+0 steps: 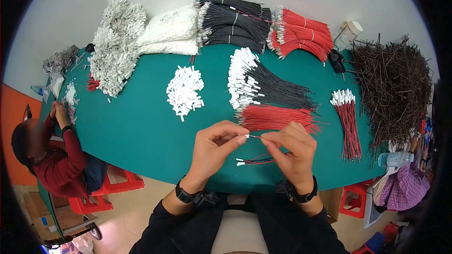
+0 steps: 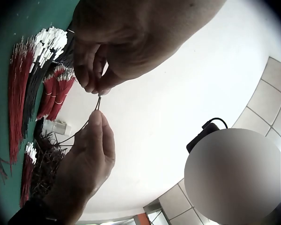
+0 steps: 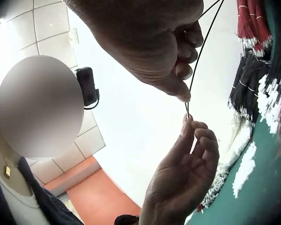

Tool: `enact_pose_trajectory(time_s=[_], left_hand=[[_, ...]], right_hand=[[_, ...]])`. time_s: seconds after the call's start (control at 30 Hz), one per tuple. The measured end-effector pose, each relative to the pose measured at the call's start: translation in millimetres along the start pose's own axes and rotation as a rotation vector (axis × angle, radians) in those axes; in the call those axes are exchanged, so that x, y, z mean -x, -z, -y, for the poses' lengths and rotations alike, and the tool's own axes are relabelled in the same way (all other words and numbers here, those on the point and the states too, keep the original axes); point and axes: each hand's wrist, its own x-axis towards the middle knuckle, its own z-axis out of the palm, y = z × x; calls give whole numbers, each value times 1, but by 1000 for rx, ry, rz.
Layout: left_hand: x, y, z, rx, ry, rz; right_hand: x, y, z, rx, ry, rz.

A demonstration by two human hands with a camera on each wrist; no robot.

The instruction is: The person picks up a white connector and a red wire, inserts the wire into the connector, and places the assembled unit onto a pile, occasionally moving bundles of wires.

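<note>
The left hand (image 1: 214, 150) pinches a small white connector (image 1: 247, 136) between thumb and forefinger. Close beside it, the right hand (image 1: 293, 153) pinches the thin wires (image 1: 255, 137) that run into the connector. In the left wrist view the left hand (image 2: 131, 42) is above and the right hand (image 2: 91, 154) below, a short stretch of wire (image 2: 99, 102) between their fingertips. The right wrist view shows two dark strands (image 3: 203, 47) passing through the right hand (image 3: 145, 42) to the fingertips of the left hand (image 3: 182, 173). Below the hands lie red and black wires with white ends (image 1: 241, 162).
Beyond the hands are red wires (image 1: 278, 117), black wires with white connectors (image 1: 282, 87) and a white connector pile (image 1: 185, 89). A red bundle (image 1: 347, 129) lies right, near dark tangled strands (image 1: 393, 89) and a bottle (image 1: 395, 159). Another person (image 1: 59, 160) sits at left.
</note>
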Motion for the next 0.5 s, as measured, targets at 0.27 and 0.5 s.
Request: enact_pose_trajectory(time_s=[0.27, 0.5], left_hand=[[2, 0, 1, -23, 8, -8], [3, 0, 3, -24, 4, -8]], right_hand=[[-2, -3, 4, -22, -35, -3], [1, -9, 2, -70, -48, 13]])
